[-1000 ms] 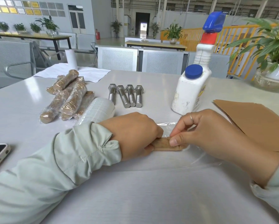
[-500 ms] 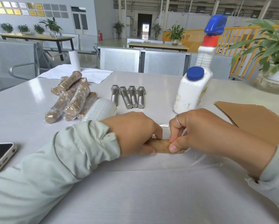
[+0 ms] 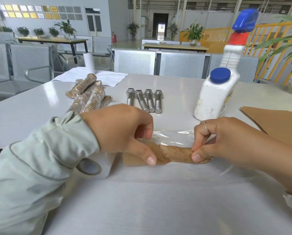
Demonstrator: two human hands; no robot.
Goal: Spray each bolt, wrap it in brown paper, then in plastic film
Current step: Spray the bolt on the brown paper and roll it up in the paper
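- My left hand (image 3: 118, 131) pinches the loose left end of a paper-wrapped bolt (image 3: 177, 154), thumb and fingers curled around it.
- My right hand (image 3: 226, 141) pinches the bolt's right end the same way.
- The wrapped bolt lies sideways on a sheet of clear plastic film (image 3: 172, 136) on the white table (image 3: 158, 200).
- Behind the wrapped bolt lie four bare bolts (image 3: 144, 101) in a row.
- Left of those bare bolts is a pile of finished bundles (image 3: 89, 95); right of them stands a white spray bottle (image 3: 218, 89).
- A film roll (image 3: 98, 165) sits beside the wrapped bolt's left end, under my left wrist.
- Brown paper sheets (image 3: 277, 126) lie behind my right hand.
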